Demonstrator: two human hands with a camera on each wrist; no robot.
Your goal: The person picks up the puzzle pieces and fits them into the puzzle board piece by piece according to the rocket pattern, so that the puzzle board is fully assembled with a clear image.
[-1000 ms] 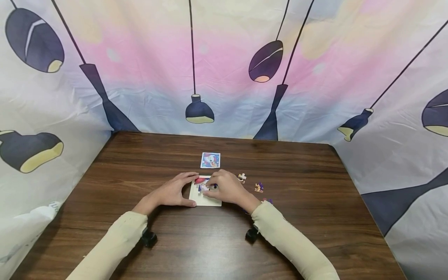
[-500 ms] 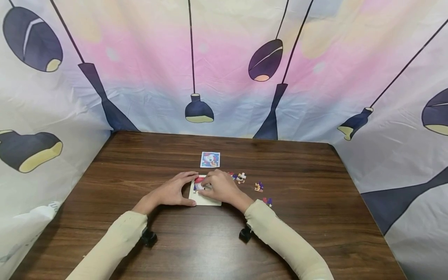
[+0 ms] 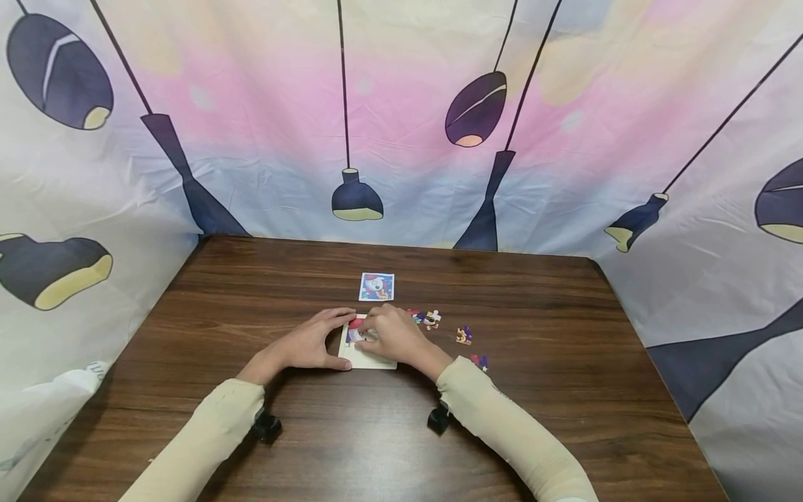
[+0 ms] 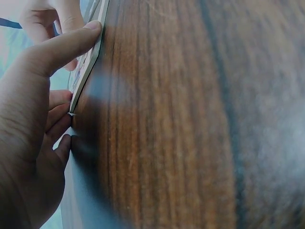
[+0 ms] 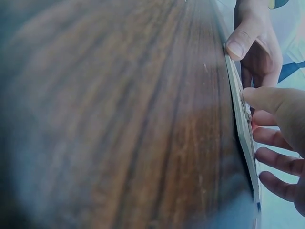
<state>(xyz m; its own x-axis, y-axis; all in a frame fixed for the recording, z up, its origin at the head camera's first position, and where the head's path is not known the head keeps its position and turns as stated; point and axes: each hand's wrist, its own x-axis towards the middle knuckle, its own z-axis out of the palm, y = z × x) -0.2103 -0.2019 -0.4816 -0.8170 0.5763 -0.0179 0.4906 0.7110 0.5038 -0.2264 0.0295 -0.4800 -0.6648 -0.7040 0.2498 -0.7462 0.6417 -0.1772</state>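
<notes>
A cream puzzle board [image 3: 370,360] lies on the table with a few picture pieces in its upper left part. My left hand [image 3: 314,340] holds the board's left side, thumb at the near corner and fingertips along the far edge. Over the board's right half, my right hand [image 3: 400,336] has thumb and index finger at a white-and-purple puzzle piece [image 3: 359,335], mostly hidden beneath the fingers. In the right wrist view the right thumb touches the board [image 5: 237,98] top, with the other fingers curved beside it. The left wrist view shows the left thumb on the board's edge [image 4: 88,69].
A small picture card [image 3: 376,287] lies beyond the board. Loose puzzle pieces sit to the right: a white-and-tan piece [image 3: 432,320], a yellow-and-purple piece [image 3: 463,335] and a red-and-purple piece [image 3: 479,362]. A patterned cloth [image 3: 401,139] hangs behind the brown table [image 3: 351,446].
My right hand has shifted slightly left over the board, bringing the white-and-purple piece with it and uncovering loose pieces on the right. The left hand stays in place.
</notes>
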